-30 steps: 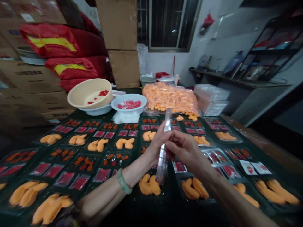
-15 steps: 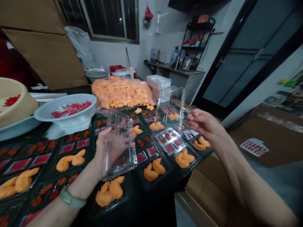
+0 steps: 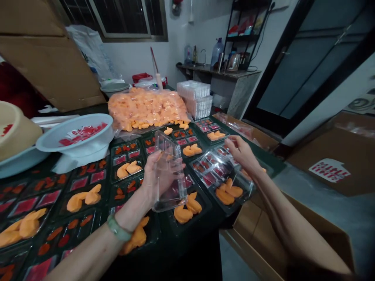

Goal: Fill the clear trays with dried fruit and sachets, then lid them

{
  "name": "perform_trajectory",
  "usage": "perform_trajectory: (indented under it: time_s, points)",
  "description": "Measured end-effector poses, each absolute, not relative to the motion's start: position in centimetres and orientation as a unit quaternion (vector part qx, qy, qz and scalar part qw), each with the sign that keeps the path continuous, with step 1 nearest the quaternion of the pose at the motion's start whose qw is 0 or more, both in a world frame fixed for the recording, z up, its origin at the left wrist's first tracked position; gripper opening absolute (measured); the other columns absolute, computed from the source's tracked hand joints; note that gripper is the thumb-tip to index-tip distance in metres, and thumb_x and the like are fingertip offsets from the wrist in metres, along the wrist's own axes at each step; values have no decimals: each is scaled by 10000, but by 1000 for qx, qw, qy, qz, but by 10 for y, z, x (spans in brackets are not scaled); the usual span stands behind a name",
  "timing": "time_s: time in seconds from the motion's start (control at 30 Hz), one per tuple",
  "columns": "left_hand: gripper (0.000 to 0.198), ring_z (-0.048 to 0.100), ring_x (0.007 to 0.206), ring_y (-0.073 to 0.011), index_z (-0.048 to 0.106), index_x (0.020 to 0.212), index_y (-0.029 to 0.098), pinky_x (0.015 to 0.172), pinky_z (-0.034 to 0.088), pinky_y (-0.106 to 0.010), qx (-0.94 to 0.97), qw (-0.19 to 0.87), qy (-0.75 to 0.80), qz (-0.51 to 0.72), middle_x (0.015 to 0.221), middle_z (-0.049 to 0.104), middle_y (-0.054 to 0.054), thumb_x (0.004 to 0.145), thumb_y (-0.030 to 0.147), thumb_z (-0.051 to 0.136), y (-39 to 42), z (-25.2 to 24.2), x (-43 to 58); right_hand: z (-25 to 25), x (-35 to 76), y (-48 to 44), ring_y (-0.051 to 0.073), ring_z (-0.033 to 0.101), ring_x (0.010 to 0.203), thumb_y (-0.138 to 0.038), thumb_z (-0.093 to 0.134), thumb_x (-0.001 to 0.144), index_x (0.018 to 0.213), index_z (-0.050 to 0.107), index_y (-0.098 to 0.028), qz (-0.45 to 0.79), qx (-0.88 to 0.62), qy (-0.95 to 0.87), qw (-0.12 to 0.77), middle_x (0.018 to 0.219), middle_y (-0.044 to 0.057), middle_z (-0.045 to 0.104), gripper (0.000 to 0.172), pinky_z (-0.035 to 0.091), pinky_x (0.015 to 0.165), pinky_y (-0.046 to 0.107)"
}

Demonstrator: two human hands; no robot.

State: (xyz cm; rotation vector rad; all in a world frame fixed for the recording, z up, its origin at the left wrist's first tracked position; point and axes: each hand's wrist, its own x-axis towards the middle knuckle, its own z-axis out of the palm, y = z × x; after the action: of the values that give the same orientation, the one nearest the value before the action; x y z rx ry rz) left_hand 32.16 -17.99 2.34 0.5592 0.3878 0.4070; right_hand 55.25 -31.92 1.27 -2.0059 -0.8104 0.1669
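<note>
My left hand (image 3: 158, 175) is wrapped around several clear plastic lids (image 3: 171, 183), nested together and held upright above the trays. At the right, my right hand (image 3: 241, 154) has its fingers bent at the far edge of another clear plastic lid (image 3: 247, 181). That lid lies low over a filled tray at the table's right side, partly hidden by my wrist. A neighbouring tray (image 3: 225, 205) has a shiny lid over its red pieces and orange puffy pieces (image 3: 229, 192). Beneath my left hand is a tray with orange pieces (image 3: 187, 208).
Filled trays (image 3: 84, 199) cover the dark table. Behind them lie a large bag of orange pieces (image 3: 149, 109) and stacked clear containers (image 3: 195, 97). A pale blue basin (image 3: 76, 134) holds red packets. An open cardboard box (image 3: 319, 222) stands below the right edge.
My right hand has lowered the raised clear lid onto the right-hand tray area. My left hand, still holding its lids, has moved right. The view has shifted slightly.
</note>
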Motion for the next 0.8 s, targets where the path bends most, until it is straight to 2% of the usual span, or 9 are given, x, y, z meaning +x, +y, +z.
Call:
perform_trajectory:
  time_s: [0.03,0.1,0.17,0.2,0.33,0.53,0.7,0.8]
  points:
    - [392,616,861,-321,591,969,209,719,463,-473,273,921,192,200,830,633,-106,664,455,565,-179,24,321,15,541,-326,267,551,937,-557,477,777,1144,506,-163,40,-826,-394,401,1015,123,605,540,432,797,380]
    - [420,612,874,-330,586,990,206,726,460,-484,277,921,189,197,847,636,-112,652,455,566,-176,23,320,14,519,-340,357,433,1137,-630,544,707,1294,408,-188,2,-837,-489,247,1258,168,480,748,358,900,486]
    - [426,612,866,-328,585,992,202,726,458,-490,278,924,181,190,863,638,-117,652,457,561,-174,22,317,10,504,-349,436,285,1235,-647,631,615,1355,343,-221,19,-852,-510,117,1364,180,360,901,298,918,572]
    - [421,614,860,-325,586,988,200,726,459,-488,278,925,179,188,868,638,-118,655,457,559,-173,21,316,7,500,-352,456,247,1247,-641,642,605,1373,314,-235,40,-858,-508,68,1368,181,348,929,295,903,593]
    - [419,619,847,-320,592,973,195,727,461,-485,281,926,168,190,860,640,-112,657,468,557,-171,23,308,6,504,-351,417,315,1204,-556,575,718,1391,264,-249,100,-848,-520,-9,1262,167,436,803,372,843,516]
    - [444,613,872,-310,570,1018,210,795,436,-509,286,928,136,196,927,633,-107,668,483,543,-168,30,287,16,493,-343,317,495,1022,-317,483,798,1212,459,-135,91,-810,-573,-86,1070,185,531,452,419,786,397]
    - [481,595,933,-337,557,1047,214,805,430,-515,282,932,125,192,964,633,-117,652,488,557,-166,31,273,12,463,-338,304,562,947,-70,435,768,1182,459,-87,11,-830,-536,-156,1048,216,559,415,457,652,325]
    - [503,585,950,-348,557,1054,208,811,425,-514,286,928,128,203,972,635,-131,638,491,564,-165,34,266,33,467,-342,283,614,815,-38,340,816,1146,485,-109,-44,-867,-478,-133,899,180,618,367,457,599,323]
